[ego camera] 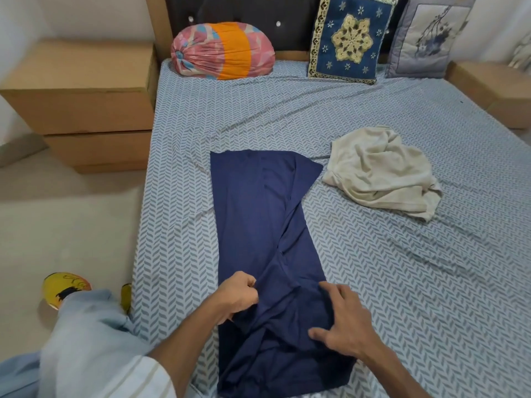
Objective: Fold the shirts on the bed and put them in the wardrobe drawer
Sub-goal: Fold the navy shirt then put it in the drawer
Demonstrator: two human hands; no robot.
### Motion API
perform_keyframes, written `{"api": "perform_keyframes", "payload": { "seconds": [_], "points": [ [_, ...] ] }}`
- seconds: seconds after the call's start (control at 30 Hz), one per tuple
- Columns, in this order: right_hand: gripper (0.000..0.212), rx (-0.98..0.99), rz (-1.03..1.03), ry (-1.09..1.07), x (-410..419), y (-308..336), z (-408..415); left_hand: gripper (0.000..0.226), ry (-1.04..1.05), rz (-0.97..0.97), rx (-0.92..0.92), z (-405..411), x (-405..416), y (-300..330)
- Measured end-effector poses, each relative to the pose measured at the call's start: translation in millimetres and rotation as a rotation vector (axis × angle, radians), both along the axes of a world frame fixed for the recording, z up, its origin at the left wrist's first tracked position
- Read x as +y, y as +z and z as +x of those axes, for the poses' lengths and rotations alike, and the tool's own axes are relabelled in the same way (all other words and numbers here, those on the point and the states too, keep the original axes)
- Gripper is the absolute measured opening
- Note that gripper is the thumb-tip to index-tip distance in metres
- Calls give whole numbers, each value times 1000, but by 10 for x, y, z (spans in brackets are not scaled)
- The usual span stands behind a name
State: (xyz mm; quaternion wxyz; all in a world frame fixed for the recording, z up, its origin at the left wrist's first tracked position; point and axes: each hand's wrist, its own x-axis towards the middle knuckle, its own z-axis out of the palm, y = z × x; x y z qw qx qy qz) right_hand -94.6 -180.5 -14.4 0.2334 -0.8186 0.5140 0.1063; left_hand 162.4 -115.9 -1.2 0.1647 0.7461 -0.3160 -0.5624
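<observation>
1. Plainly the folding step is in hand: the navy shirt (267,225) lies lengthwise on the bed (402,282), already narrowed into a long strip with one sleeve folded in across the top right corner.
2. On the left, the left hand (237,294) has its fingers curled tight, pinching a fold of the navy cloth near the strip's left edge.
3. Just right of it, the right hand (342,320) lies on the shirt with fingers spread and fairly straight, pressing the cloth flat; whether the thumb hooks under an edge is hard to tell from this angle.
4. Next, I judge, the near end — bunched and wrinkled between the hands — must be smoothed, then brought up towards the collar end to halve the strip.
5. Further right, a cream shirt (382,173) lies crumpled and unfolded, near the navy one, possibly just touching its folded sleeve — it is still to be done.
6. The sheet is a pale herringbone print, slightly rucked; a bedside cabinet (83,104) stands at the left, and a striped bolster (221,51), a blue cushion (352,38) and a grey cushion (428,38) line the headboard. No wardrobe drawer shows.
</observation>
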Motion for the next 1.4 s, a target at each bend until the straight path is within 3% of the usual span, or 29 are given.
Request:
{"api": "perform_keyframes", "payload": {
  "seconds": [0.1, 0.2, 0.27, 0.33, 0.37, 0.47, 0.57, 0.73, 0.8, 0.93, 1.13, 1.2, 1.3, 1.4],
  "points": [
    [76, -282, 92, 19, 81, -10, -206, 25, 151, 14, 99, -15, 58, -8],
    [69, -473, -53, 60, 137, -29, -364, 22, 276, 51, 107, -53, 101, 24],
    [59, -467, -49, 107, 174, -24, -396, 15, 185, 47, -15, -43, 133, 31],
    [47, -354, -54, 154, 159, -55, -394, 6, -39, 17, -245, -23, 151, 40],
    [40, -312, -58, 139, 131, -56, -364, 11, -121, -10, -381, -18, 135, 47],
    [21, -349, -104, 42, -77, 16, -129, 23, -108, -203, -622, -25, -62, 112],
    [10, -384, -141, -24, -400, 93, 299, 17, -7, -333, -417, -17, -326, 92],
    [17, -427, -16, -195, -1049, 119, 1125, 15, 122, -312, -152, 28, -661, -115],
    [18, -441, 34, -314, -1287, 58, 1376, 24, 154, -295, -70, 41, -764, -176],
    [35, -421, 49, -555, -1729, -89, 1654, 28, 165, -219, 72, 94, -927, -225],
    [13, -826, 335, -1005, -2460, -171, 1951, 13, 115, -81, 243, 297, -1032, -250],
    [27, -924, 421, -1044, -2746, -210, 1977, 27, 93, -66, 261, 310, -1049, -265],
    [27, -999, 213, -1074, -3128, -199, 2044, 31, 90, -62, 284, 320, -1079, -288],
    [12, -798, -183, -876, -3232, 1, 2274, 20, 87, -43, 335, 376, -1078, -285]
  ]
}}
